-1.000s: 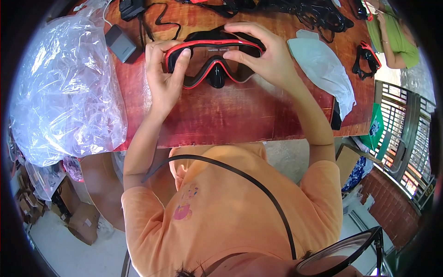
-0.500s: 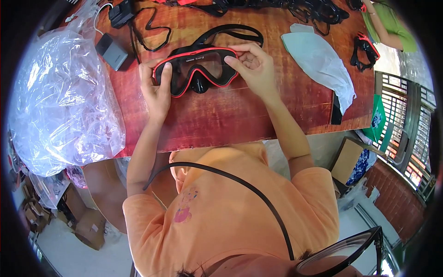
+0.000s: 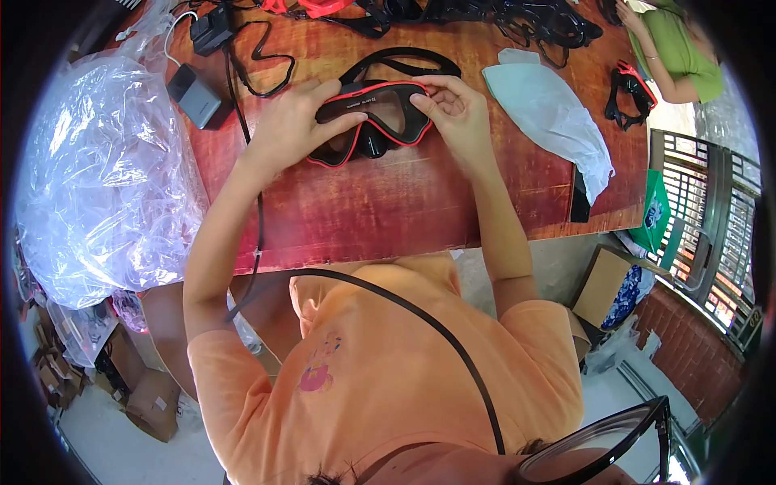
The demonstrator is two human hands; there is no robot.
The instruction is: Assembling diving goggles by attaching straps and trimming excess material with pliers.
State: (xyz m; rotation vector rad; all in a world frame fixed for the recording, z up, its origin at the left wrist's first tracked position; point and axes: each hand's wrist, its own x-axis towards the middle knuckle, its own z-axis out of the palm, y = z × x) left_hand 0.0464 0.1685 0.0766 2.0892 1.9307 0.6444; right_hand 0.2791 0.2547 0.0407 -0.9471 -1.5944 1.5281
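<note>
The diving mask (image 3: 388,114) is held above the near part of the wooden table (image 3: 364,210), and its black strap (image 3: 440,61) is looped behind it. By the left hand (image 3: 295,121) the left side of the frame is gripped: the fingers are bent over the upper rim and the thumb is laid across the lens. By the right hand (image 3: 461,117) the upper right corner is pinched between thumb and forefinger; the other fingers are curled inward.

The lens could be smeared or scratched, because bare thumbs are placed upon it. The right corner could slip away, since only a small part of it is pinched. A black cable (image 3: 260,214) is passed under the left wrist; if it were caught by the forearm, the grey power bank (image 3: 198,97) could perhaps be pulled.

As for containers, the large clear plastic bag (image 3: 105,178) at the left seems to be filled with crumpled clear film, but it cannot be told what else is inside. Below the table at the right, a cardboard box (image 3: 600,279) is seen; whether the blue and white bundle (image 3: 629,295) is put in it or beside it cannot be told. The inside of the lower left carton (image 3: 153,404) is not shown clearly.
</note>
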